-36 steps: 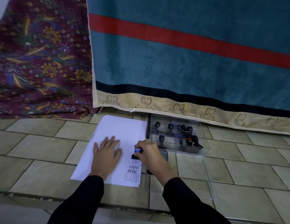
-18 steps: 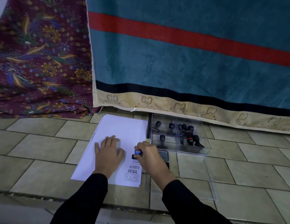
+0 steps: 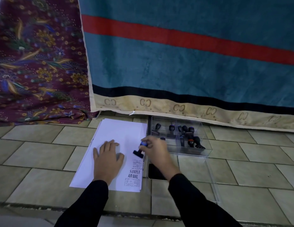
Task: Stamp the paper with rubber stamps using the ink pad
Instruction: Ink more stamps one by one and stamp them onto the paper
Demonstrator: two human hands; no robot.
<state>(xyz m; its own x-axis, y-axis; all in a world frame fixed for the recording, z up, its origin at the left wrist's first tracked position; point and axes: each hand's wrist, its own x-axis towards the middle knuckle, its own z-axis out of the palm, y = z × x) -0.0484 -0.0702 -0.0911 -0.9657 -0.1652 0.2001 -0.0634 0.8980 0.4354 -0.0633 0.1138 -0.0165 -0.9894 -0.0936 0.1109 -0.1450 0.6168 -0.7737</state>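
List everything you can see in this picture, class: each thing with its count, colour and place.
White paper sheets: one stack, on the tiled floor, stamped along its right edge.
Blue-topped black rubber stamp: one, tilted, above the paper.
Clear plastic box: one, right of the paper, holding several black stamps.
Black ink pad: one, near the box, partly hidden.
Teal towel with red stripe: one, hanging behind.
Maroon floral cloth: one, left.
Left hand: flat on the paper.
Right hand: fingers holding the stamp.
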